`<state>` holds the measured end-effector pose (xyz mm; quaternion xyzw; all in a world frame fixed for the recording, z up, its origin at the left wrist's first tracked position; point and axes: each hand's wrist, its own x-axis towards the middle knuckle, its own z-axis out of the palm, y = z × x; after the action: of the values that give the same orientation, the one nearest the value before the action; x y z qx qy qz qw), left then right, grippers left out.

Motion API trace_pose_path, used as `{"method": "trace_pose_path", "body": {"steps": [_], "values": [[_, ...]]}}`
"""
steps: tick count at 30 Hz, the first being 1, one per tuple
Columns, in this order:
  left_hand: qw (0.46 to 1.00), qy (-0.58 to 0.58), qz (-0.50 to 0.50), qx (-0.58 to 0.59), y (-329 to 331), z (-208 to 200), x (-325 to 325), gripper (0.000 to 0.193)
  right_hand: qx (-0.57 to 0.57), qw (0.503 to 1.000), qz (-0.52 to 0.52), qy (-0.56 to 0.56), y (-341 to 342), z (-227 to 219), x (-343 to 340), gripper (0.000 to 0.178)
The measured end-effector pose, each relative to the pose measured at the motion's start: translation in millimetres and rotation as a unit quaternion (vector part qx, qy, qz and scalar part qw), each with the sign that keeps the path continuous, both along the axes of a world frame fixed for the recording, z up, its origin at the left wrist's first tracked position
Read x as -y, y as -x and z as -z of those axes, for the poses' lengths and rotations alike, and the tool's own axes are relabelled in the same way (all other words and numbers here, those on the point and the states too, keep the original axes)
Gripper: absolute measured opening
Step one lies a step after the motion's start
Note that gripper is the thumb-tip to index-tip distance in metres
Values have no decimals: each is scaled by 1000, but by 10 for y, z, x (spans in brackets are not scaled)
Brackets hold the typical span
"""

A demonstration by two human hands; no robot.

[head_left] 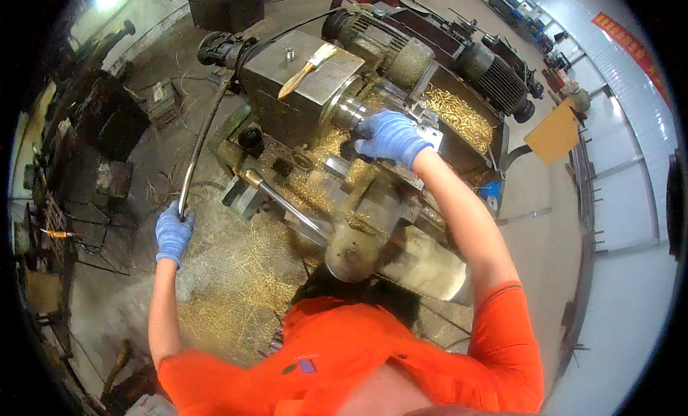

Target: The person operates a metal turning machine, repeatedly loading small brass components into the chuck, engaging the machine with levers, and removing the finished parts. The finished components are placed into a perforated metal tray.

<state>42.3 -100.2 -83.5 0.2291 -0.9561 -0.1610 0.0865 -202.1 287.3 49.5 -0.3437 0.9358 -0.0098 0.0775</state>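
Observation:
My left hand (174,233), in a blue knit glove, is wrapped round the lower end of a long steel lever (200,147) that slants up to the left end of a lathe's headstock (283,93). My right hand (393,136), gloved alike, is at the lathe's round steel chuck (349,113). Its fingers curl in toward the chuck, and whatever they pinch is hidden behind the glove. Below that hand sits the tool slide (369,204), strewn with brass chips. A second steel handle (287,207) slants across the front of the machine.
A wooden-handled brush (307,70) and a small metal sleeve (290,54) lie on the headstock. Small brass pieces (462,118) fill a tray behind my right hand. Electric motors (494,78) stand farther back. Brass chips (236,287) cover the floor by my left arm.

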Motion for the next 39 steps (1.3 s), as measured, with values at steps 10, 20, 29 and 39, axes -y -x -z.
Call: {"method": "trace_pose_path", "body": {"steps": [10, 20, 29, 39], "values": [[936, 340, -31, 83, 494, -50, 1915, 22, -31, 999, 15, 27, -36, 79, 40, 36], [984, 107, -2, -141, 889, -213, 1115, 35, -116, 989, 3, 88, -139, 17, -92, 33], [975, 11, 114, 189, 1057, 1016, -558, 32, -216, 941, 113, 233, -1207, -154, -1692, 22], [901, 217, 278, 252, 1342, 1015, -88, 20, -83, 881, 410, 223, -1653, 247, -3202, 24]]}}
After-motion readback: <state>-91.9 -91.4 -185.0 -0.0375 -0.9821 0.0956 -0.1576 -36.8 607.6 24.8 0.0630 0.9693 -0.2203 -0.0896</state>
